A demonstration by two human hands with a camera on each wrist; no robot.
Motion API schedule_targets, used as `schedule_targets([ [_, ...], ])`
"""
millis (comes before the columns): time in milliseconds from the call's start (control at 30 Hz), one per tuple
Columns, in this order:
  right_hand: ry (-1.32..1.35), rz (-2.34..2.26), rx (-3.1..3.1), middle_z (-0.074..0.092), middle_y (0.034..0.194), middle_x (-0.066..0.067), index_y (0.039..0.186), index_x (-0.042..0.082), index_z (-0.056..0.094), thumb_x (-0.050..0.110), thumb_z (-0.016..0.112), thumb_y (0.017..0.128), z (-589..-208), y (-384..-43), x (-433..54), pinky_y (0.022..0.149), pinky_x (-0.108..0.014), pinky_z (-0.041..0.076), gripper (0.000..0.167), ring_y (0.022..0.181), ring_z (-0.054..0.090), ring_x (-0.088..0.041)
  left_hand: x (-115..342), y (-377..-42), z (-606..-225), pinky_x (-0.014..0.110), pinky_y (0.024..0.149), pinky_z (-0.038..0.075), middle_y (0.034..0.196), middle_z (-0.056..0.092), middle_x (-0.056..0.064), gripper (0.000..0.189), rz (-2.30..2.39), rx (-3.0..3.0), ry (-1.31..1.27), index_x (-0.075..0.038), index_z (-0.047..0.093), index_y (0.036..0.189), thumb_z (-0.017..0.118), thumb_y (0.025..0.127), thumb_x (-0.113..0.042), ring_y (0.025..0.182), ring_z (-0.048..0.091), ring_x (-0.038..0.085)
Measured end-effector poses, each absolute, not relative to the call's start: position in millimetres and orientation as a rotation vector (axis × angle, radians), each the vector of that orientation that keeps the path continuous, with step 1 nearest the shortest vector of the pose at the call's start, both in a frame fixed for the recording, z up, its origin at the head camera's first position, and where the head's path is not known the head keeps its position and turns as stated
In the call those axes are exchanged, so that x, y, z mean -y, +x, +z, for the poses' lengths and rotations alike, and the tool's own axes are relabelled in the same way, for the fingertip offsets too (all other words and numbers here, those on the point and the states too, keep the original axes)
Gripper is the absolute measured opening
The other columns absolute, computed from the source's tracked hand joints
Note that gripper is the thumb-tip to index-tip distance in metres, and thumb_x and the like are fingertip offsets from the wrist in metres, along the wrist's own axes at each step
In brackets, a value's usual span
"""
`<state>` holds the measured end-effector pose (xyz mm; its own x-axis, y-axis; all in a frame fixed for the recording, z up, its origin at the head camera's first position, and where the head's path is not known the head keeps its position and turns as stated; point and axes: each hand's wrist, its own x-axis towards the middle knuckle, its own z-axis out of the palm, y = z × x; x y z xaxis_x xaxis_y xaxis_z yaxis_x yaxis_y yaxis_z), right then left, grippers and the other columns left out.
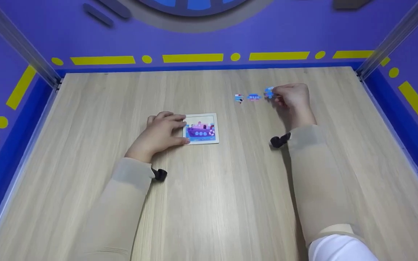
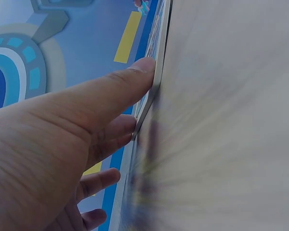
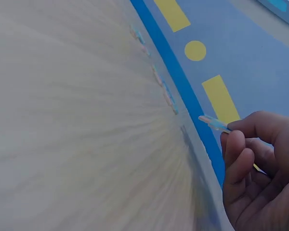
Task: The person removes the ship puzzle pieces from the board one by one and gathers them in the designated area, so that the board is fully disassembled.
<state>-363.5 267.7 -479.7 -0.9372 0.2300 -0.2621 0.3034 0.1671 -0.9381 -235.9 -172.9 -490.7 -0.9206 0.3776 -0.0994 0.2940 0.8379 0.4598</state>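
A small square jigsaw puzzle board with a white border and a purple ship picture lies flat on the table. My left hand rests at its left edge; the straight thumb presses near the front corner, with two fingertips touching farther back. Farther back on the right, my right hand pinches a blue and pink puzzle piece between thumb and index finger. The right wrist view shows that puzzle piece raised off the table. Two loose puzzle pieces, one blue-white and one blue-pink, lie left of it.
The wood-grain table is bounded at the back by a purple panel with yellow markings. Similar side panels stand left and right. A small black device is strapped at each wrist.
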Motion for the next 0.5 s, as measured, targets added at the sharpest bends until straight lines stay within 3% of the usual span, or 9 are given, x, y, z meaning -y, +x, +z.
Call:
schedule_targets([
  [500, 0.483, -1.605, -2.613, 0.070, 0.055, 0.007, 0.115, -0.004, 0.087, 0.014, 0.082, 0.098, -484.9, -365.3, -272.0, 0.050, -0.021, 0.052, 0.026, 0.048, 0.062, -0.007, 171.9, -235.5, -489.7, 0.062, 0.127, 0.025, 0.177, 0.053, 0.002, 0.075, 0.659, -2.826, 0.517, -0.011, 0.066, 0.160, 0.086, 0.099, -0.051, 0.166, 0.039, 0.036],
])
